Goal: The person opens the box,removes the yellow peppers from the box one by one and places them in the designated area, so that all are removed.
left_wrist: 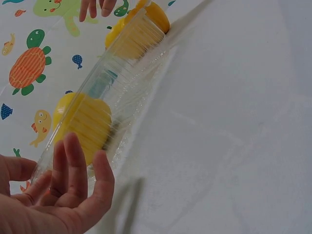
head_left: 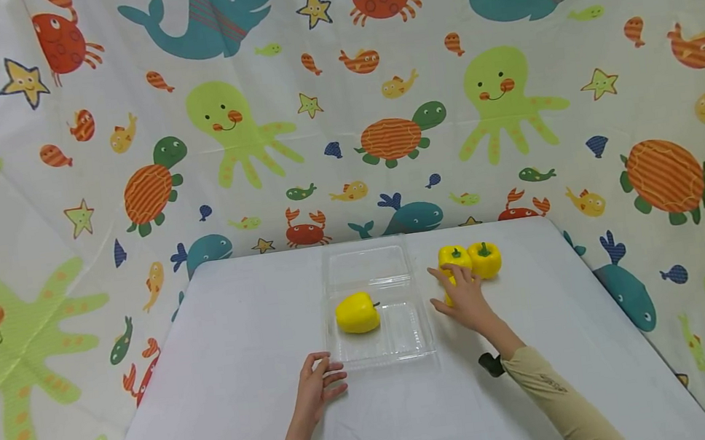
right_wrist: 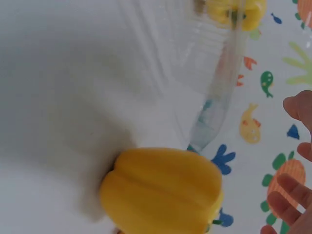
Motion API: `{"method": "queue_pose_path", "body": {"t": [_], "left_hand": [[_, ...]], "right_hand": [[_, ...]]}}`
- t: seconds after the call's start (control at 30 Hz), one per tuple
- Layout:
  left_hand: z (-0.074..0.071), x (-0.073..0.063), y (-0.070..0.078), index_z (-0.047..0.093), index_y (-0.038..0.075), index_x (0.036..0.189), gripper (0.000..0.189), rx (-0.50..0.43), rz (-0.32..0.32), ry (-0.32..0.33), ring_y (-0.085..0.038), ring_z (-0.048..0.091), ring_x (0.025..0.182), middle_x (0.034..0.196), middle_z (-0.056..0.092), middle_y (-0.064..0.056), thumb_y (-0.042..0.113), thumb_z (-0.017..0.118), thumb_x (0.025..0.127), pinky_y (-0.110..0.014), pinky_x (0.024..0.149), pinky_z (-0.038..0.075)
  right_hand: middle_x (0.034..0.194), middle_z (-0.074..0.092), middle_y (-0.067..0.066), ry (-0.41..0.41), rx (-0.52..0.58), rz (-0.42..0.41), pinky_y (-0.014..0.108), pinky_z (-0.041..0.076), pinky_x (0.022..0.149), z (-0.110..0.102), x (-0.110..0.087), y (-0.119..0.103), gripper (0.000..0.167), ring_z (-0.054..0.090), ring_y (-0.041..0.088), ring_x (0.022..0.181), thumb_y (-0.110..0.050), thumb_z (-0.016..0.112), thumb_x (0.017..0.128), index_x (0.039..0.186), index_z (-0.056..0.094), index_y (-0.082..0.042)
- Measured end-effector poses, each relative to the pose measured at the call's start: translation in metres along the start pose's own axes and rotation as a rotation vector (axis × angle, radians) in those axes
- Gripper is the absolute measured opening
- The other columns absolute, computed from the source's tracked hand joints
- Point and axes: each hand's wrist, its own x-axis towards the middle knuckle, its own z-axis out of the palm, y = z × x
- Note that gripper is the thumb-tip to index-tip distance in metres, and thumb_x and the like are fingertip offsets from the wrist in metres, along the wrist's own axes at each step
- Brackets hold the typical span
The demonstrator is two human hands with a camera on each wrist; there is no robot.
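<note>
A clear plastic container (head_left: pixel 408 330) lies with its lid unfolded on the white table, holding one yellow bell pepper (head_left: pixel 356 314) on its left side. My left hand (head_left: pixel 317 388) is at the container's near left corner, fingers loosely spread; the left wrist view shows the fingertips (left_wrist: pixel 73 146) beside the clear wall, though contact is hard to tell. To the right of the container, my right hand (head_left: pixel 470 302) hovers with parted fingers over another yellow bell pepper (right_wrist: pixel 161 190), which it partly hides in the head view. That hand holds nothing.
Two more yellow bell peppers, one (head_left: pixel 454 257) beside the other (head_left: pixel 486 260), stand behind the right hand. A curtain (head_left: pixel 330 142) printed with sea animals hangs behind and around the white table (head_left: pixel 241 336).
</note>
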Motion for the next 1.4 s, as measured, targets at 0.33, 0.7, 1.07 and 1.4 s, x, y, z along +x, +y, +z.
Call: {"method": "queue_pose_path", "body": {"t": [0.33,0.7,1.07,1.4], "left_hand": [[0.0,0.0,0.0,0.029,-0.005,0.121,0.032,0.0,0.004,0.001,-0.013,0.063,0.073,0.086,0.061,-0.005,0.016,0.034,0.097,-0.04,0.072,0.054],[0.0,0.002,-0.001,0.031,-0.004,0.119,0.029,0.009,-0.004,0.01,-0.013,0.063,0.073,0.09,0.061,-0.012,0.016,0.034,0.097,-0.04,0.072,0.054],[-0.006,0.017,-0.02,0.033,0.0,0.119,0.031,0.001,0.001,0.03,-0.013,0.063,0.073,0.093,0.062,-0.013,0.022,0.037,0.096,-0.037,0.068,0.055],[-0.005,0.012,-0.014,0.03,-0.003,0.122,0.033,0.002,-0.003,0.014,-0.016,0.064,0.076,0.094,0.061,-0.013,0.019,0.035,0.097,-0.039,0.07,0.055]], "right_hand": [[0.131,0.037,0.016,0.004,0.02,-0.061,0.054,0.031,0.091,-0.007,0.009,-0.022,0.06,0.036,0.035,0.115,-0.029,0.066,0.079,0.132,0.04,-0.016],[0.135,0.034,0.014,-0.039,0.026,-0.107,0.052,0.029,0.093,-0.003,0.014,-0.04,0.062,0.033,0.032,0.118,-0.03,0.064,0.08,0.134,0.036,-0.018],[0.135,0.037,0.009,-0.047,0.003,-0.168,0.049,0.033,0.091,0.008,0.018,-0.055,0.062,0.036,0.028,0.119,-0.031,0.064,0.08,0.134,0.036,-0.016],[0.14,0.034,0.01,-0.072,0.018,-0.199,0.049,0.032,0.09,0.025,0.021,-0.069,0.062,0.035,0.027,0.122,-0.031,0.063,0.082,0.134,0.036,-0.013]]}}
